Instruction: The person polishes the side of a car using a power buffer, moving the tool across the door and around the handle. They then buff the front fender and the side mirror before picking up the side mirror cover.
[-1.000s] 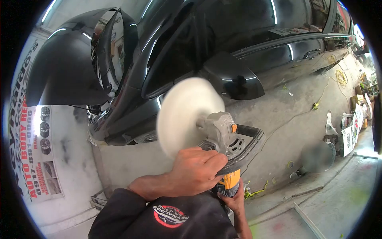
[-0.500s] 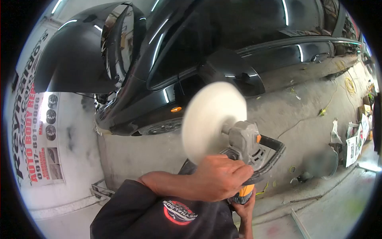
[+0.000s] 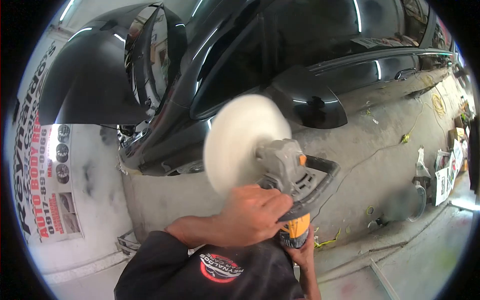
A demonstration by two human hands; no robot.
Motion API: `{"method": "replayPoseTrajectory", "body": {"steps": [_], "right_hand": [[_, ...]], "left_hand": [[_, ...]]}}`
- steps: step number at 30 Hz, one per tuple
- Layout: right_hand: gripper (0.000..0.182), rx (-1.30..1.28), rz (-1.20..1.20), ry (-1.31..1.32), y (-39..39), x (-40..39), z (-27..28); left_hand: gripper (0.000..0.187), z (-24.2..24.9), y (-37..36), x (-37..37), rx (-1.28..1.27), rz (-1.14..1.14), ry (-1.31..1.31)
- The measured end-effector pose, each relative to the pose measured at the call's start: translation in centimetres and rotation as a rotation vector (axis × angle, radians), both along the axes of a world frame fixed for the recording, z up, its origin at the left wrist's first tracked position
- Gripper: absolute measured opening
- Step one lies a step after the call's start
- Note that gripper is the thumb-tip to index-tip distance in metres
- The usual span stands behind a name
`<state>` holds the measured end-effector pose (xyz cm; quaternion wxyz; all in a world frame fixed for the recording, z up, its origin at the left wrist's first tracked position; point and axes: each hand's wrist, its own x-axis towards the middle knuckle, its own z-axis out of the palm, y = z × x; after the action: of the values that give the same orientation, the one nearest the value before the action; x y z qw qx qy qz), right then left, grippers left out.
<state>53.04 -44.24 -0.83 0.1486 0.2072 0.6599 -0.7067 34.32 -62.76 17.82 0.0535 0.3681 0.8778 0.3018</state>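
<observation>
- The car before you has a glossy black surface, with bright streaks of light reflected in its side.
- Your floor is dusty grey concrete; the pale wall at the left carries dark smudges and one banner in red and black print, showing three wheels in a column.
- One black hood stands raised at the car's front.
- One side mirror juts from the car, just beside the pad; one door handle shows farther right.
- You have one polisher, between your body and the car's side, with one white pad blurred at its edge. Whether the pad touches the paint, you cannot tell from this angle.
- Two hands hold it: your left hand is curled closed around the loop handle near the head, and your right hand, partly hidden, wraps the lower body.
- One yellow coil of cord lies on the floor at the far right.
</observation>
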Motion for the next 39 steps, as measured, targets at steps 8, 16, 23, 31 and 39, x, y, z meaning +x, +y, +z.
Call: {"method": "replayPoseTrajectory", "body": {"steps": [8,16,23,31,39], "right_hand": [[0.096,0.045,0.037,0.056,-2.8,-1.7,-1.1],[0.092,0.018,0.014,0.057,0.3,1.0,-0.2],[0.09,-0.013,0.008,0.053,4.7,3.6,0.2],[0.089,0.022,-0.095,0.044,8.5,5.8,0.3],[0.091,0.04,-0.245,0.04,9.6,6.0,1.2]], "left_hand": [[0.036,-1.0,-2.5,-2.1,-0.019,0.045,0.012],[0.037,0.5,0.7,-0.5,0.019,-0.029,-0.004],[0.036,0.6,5.7,1.8,0.002,-0.061,-0.024],[0.028,0.0,11.3,2.8,0.065,-0.108,-0.01],[0.029,-1.8,14.1,1.2,0.164,-0.119,0.019]]}}
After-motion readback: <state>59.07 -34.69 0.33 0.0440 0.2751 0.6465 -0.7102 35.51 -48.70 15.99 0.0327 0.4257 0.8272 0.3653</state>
